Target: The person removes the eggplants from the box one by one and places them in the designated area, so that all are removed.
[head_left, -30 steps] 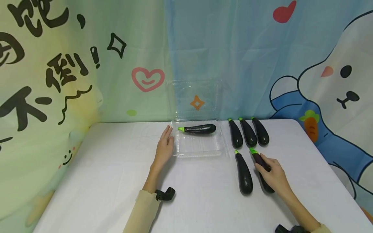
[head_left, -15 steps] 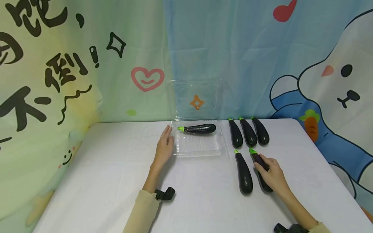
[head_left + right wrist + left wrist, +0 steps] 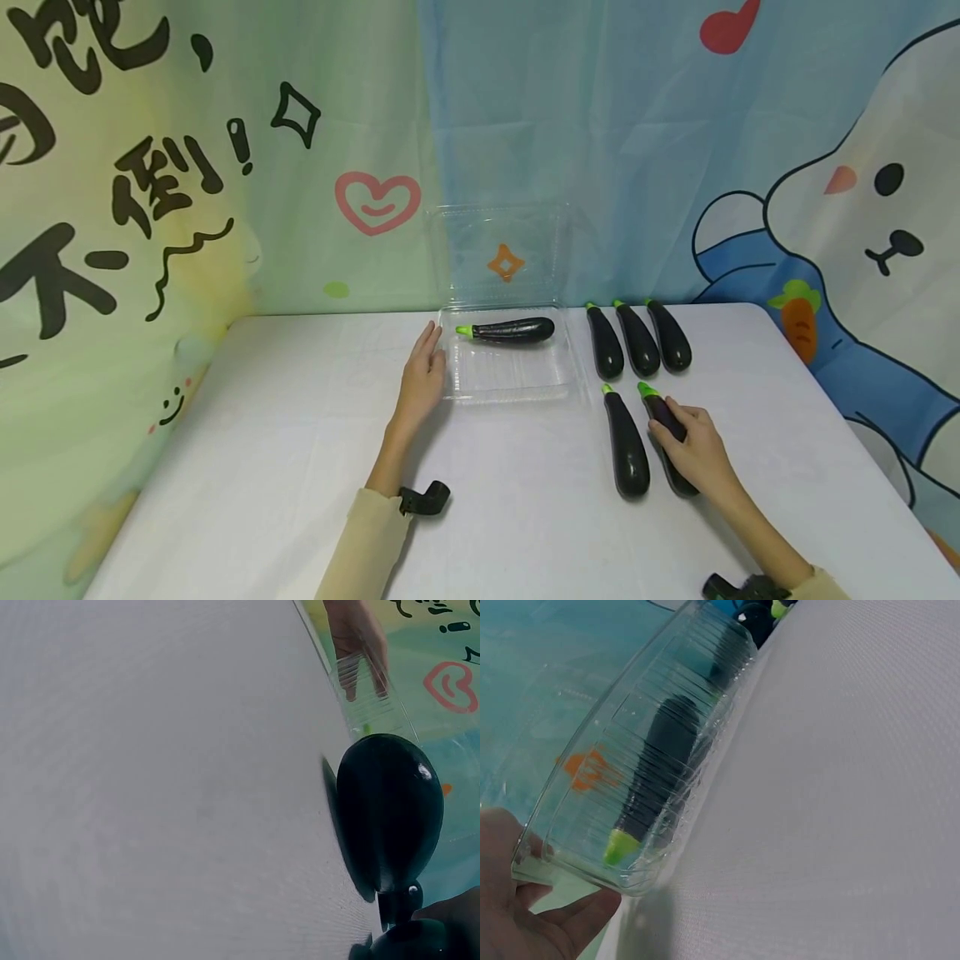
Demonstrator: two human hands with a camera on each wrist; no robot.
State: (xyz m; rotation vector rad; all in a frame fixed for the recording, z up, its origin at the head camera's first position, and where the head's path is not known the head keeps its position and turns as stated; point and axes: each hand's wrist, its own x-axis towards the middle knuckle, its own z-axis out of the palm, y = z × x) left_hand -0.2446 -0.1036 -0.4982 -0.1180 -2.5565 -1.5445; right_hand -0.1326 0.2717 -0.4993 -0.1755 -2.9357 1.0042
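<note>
In the head view my right hand (image 3: 697, 450) grips a dark purple eggplant (image 3: 660, 408) around its middle, its green stem end pointing away from me. Just left of it lies another eggplant (image 3: 626, 446), whose rounded end (image 3: 390, 814) looms large in the right wrist view. My left hand (image 3: 422, 383) rests at the left side of a clear plastic box (image 3: 510, 375), fingers extended along it. The box's lid (image 3: 502, 217) stands raised at the back. Inside the box one eggplant (image 3: 513, 331) lies sideways, green stem to the left. Part of the gripped eggplant is hidden by my thumb.
Three more eggplants (image 3: 637, 337) lie in a row right of the box, near the back edge of the white table (image 3: 315, 467). A printed curtain (image 3: 637, 150) hangs right behind the table. Black wrist cameras (image 3: 426, 498) sit on both wrists.
My right hand has shifted slightly left with the gripped eggplant, bringing its stem nearer the neighbouring one. The left hand and the box keep their places.
</note>
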